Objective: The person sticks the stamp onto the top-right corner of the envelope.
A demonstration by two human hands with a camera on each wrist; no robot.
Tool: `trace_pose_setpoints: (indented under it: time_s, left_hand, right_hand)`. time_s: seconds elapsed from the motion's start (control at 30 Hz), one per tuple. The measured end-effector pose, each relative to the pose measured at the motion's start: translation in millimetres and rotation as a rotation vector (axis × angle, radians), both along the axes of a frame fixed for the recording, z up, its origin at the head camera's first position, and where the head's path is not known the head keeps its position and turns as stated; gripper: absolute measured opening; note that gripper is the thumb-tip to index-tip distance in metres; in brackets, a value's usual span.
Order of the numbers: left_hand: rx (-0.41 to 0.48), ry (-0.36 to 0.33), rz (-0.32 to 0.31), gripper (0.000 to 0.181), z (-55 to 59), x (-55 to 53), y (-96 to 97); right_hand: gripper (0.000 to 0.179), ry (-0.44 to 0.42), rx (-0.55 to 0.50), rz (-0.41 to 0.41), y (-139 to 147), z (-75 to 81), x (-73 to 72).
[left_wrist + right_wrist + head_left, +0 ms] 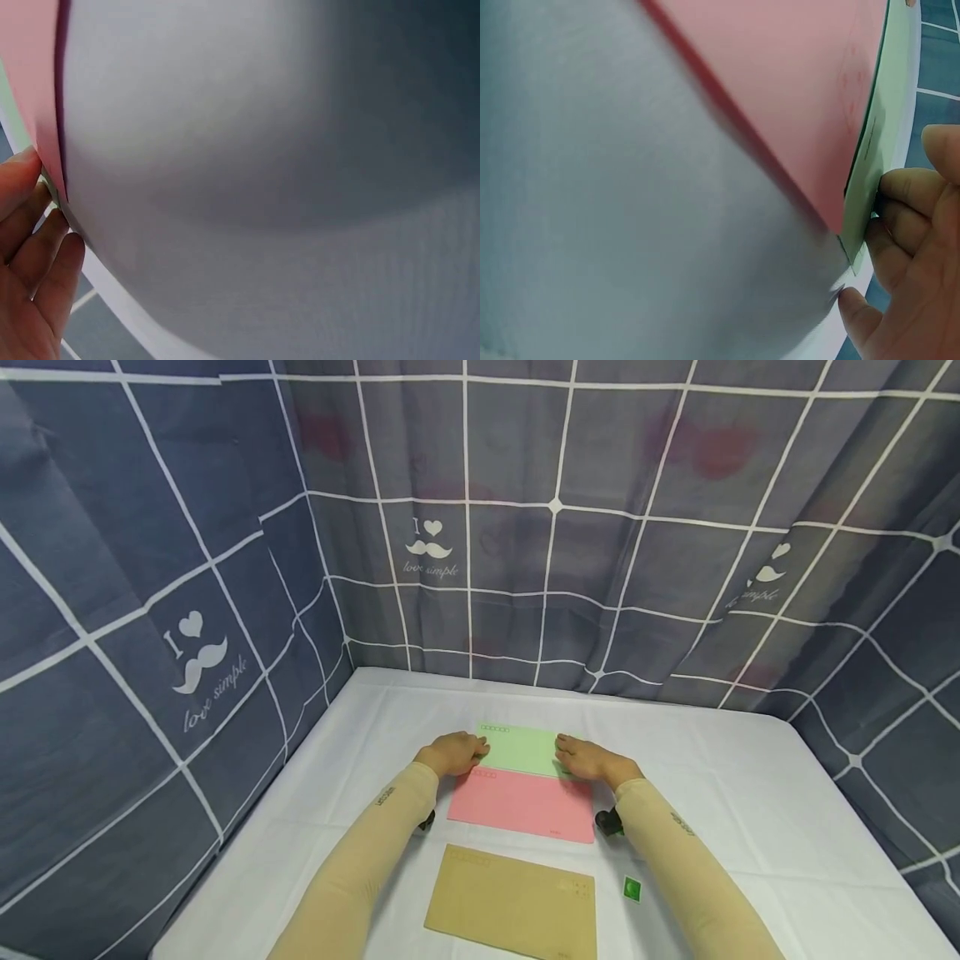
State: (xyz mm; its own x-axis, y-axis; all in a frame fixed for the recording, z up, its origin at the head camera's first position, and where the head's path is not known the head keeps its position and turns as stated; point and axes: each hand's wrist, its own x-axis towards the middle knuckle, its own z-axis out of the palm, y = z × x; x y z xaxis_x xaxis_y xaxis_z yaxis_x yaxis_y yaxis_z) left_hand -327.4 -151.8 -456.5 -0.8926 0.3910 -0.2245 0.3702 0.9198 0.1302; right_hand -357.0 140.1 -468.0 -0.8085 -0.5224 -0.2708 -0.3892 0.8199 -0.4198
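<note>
A light green envelope (522,748) lies at the back of the row, overlapping the top of a pink envelope (523,803). At its left edge my left hand (452,753) touches with the fingertips. The left wrist view shows that thumb and those fingers right by the envelopes' corner. My right hand (592,760) rests at the green envelope's right edge. In the right wrist view its fingers (907,217) lie along that edge, with the thumb raised apart from the paper.
A brown envelope (513,902) lies nearer me on the white-covered table (712,760). To its right sits a small green stamp-like piece (632,888). Dark grey curtains (510,552) with white grid lines stand behind and at both sides.
</note>
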Motion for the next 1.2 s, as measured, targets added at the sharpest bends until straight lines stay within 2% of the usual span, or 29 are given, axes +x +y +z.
trace_pose_setpoints:
  time_s: [0.37, 0.57, 0.83, 1.0, 1.2]
  left_hand:
    - [0.006, 0.0, 0.005, 0.045, -0.2, -1.5, -0.8]
    - [-0.012, 0.004, -0.009, 0.042, -1.1, -1.7, -0.5]
    - [0.029, -0.005, 0.006, 0.046, -3.7, -3.8, -1.0]
    - [0.039, -0.029, 0.005, 0.045, -4.2, -3.3, -1.5]
    - [0.019, -0.017, 0.001, 0.045, -2.1, -1.9, -1.4]
  right_hand:
    - [0.055, 0.024, 0.035, -0.002, -1.4, 0.6, -0.8]
    - [0.058, -0.016, 0.015, -0.006, -0.2, -0.4, 1.6]
    - [0.06, -0.059, -0.029, 0.006, 1.9, -3.7, 0.8]
    - [0.058, -0.04, -0.039, 0.022, 1.9, -6.2, -1.3]
    - [0.056, -0.005, -0.047, 0.023, 1.6, -4.9, -2.6]
